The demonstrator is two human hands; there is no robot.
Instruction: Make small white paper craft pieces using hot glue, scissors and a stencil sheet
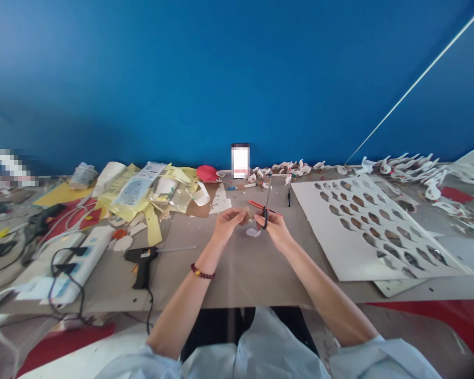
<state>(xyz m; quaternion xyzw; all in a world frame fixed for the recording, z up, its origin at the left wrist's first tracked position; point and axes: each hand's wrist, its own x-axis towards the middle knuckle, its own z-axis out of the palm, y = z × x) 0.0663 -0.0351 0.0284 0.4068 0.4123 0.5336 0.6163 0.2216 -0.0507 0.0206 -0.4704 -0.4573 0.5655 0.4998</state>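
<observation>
Over the middle of the table, my left hand pinches a small brownish piece, too small to name for certain. My right hand is closed around the black handles of a pair of scissors, whose blades point up and away from me. Its fingertips come close to the small piece; whether they touch it I cannot tell. A red pen-like stick lies just behind the right hand. On the table below the fingers rests a small white cut-out.
A black glue gun and a white power strip with cables lie left. At right is a white sheet with rows of cut holes. White bird shapes crowd the back right. A phone leans against the blue wall.
</observation>
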